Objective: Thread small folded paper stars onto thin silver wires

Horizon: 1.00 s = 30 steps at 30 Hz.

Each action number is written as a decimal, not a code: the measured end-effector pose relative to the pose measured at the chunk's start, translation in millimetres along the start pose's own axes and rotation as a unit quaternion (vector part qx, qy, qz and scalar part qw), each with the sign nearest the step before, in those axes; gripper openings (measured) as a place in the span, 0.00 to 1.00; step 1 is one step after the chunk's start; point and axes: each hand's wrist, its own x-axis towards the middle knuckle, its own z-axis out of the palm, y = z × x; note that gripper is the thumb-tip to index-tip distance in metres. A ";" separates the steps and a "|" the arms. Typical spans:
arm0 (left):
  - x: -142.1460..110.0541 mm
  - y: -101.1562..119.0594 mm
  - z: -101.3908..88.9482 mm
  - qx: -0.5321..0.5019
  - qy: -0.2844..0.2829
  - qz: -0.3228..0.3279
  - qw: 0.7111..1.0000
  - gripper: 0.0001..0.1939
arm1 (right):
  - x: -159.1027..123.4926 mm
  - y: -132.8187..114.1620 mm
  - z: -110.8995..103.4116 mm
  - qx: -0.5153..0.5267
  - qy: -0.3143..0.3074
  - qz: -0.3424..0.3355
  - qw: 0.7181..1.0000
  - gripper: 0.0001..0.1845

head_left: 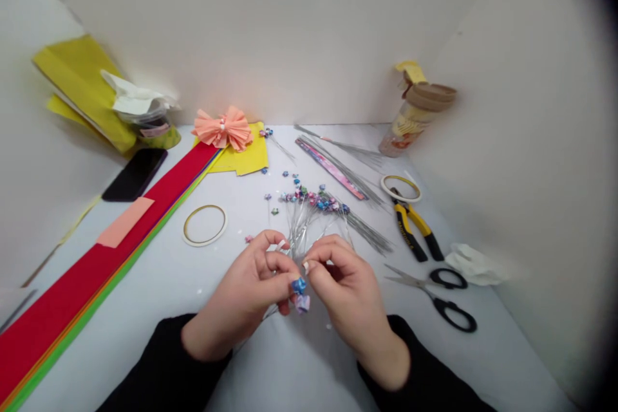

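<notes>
My left hand (246, 290) is closed, with a blue folded paper star (298, 286) and a lilac paper star (302, 304) at its thumb and fingertips. Thin wire runs out below that hand. Close beside it, my right hand (347, 290) pinches thumb against fingers; whatever lies in the pinch is too small to make out. Just beyond both hands lies a bunch of small colourful paper stars (328, 204) on thin wire stems. Several loose stars, among them a green one (275, 211) and a pink one (248, 239), are scattered to its left.
Scissors (429, 286), pliers (415, 228), a tape roll (400, 188) and a crumpled tissue (476, 264) lie right. Bare wires (364, 232) and patterned paper strips (333, 168) lie beyond. Left are another tape roll (205, 225), red paper (72, 277), a phone (135, 175) and a peach bow (223, 129).
</notes>
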 end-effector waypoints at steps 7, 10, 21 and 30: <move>-0.7 1.9 -5.4 0.015 0.018 0.027 0.999 0.21 | 7.8 9.3 -3.1 -0.076 -0.037 -0.008 0.996 0.14; 0.2 3.8 -5.6 0.032 0.040 0.044 0.998 0.22 | 6.9 11.7 -5.9 -0.055 0.003 -0.022 0.998 0.05; -0.9 3.0 -2.1 0.076 0.054 0.049 0.994 0.23 | 1.4 5.0 -12.1 0.085 -0.051 -0.071 0.993 0.05; -0.7 2.7 -2.5 0.077 0.045 0.041 0.995 0.23 | 1.4 9.6 -7.6 0.179 -0.095 0.003 0.979 0.04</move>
